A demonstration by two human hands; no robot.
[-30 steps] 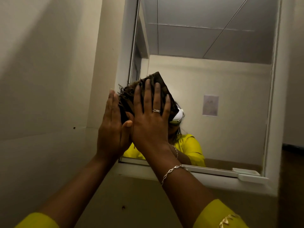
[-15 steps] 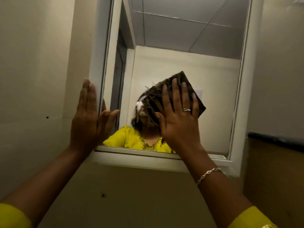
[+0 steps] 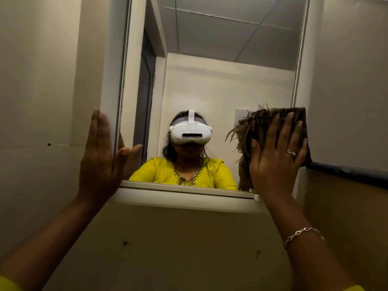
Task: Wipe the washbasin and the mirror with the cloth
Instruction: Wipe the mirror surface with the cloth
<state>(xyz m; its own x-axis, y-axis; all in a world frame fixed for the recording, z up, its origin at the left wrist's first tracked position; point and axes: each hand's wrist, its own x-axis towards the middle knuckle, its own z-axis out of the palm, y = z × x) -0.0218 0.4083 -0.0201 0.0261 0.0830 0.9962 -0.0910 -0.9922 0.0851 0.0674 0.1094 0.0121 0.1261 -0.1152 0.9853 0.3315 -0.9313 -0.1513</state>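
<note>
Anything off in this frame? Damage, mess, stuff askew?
Nothing serious. The cloth pressed flat under the right hand is frayed, with loose threads sticking out of its left edge over the mirror. A few dark specks mark the wall below the mirror. No crack shows in the glass.

Bare forearms (image 3: 52, 238); yellow sleeves (image 3: 6, 285). Right hand (image 3: 277, 158): silver ring (image 3: 291, 152) on finger, silver chain bracelet (image 3: 302, 233) at wrist.

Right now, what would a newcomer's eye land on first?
The right hand presses a dark frayed cloth flat against the right edge of the mirror. The left hand lies flat against the left frame. Centred in the glass, a white headset and yellow top are reflected.
</note>
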